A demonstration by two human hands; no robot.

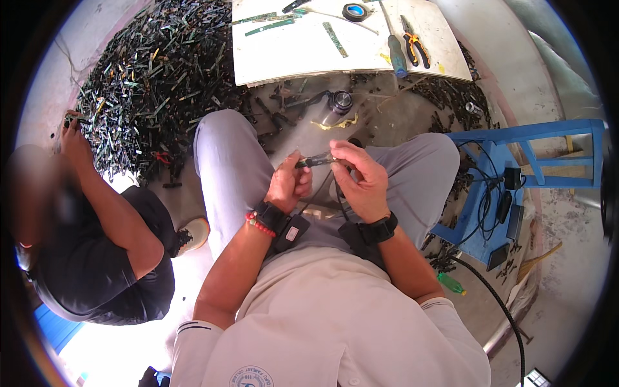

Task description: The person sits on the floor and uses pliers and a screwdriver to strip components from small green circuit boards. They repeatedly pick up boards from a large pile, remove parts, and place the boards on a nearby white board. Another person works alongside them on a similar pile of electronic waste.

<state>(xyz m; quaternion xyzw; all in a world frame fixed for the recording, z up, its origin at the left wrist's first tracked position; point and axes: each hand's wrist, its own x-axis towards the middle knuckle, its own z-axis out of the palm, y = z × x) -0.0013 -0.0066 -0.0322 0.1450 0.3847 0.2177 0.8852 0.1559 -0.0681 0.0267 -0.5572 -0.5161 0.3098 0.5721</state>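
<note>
Above my lap, both my hands hold a narrow dark circuit-board strip (316, 160) with a shiny surface, level between them. My left hand (287, 182) has its fingers closed round the left end. At the right end, my right hand (362, 180) pinches it between thumb and fingers. Its exact kind is too small to make out. Just beyond the strip, a metal flask with a dark lid (339, 105) stands on the floor.
A white board table (293, 55) ahead bears a screwdriver (396, 55), pliers (416, 45), black tape (355, 11) and several strips. A large pile of dark strips (155, 84) lies left, beside a seated person (97, 258). A blue chair (477, 226) with cables is right, near a green bottle (451, 283).
</note>
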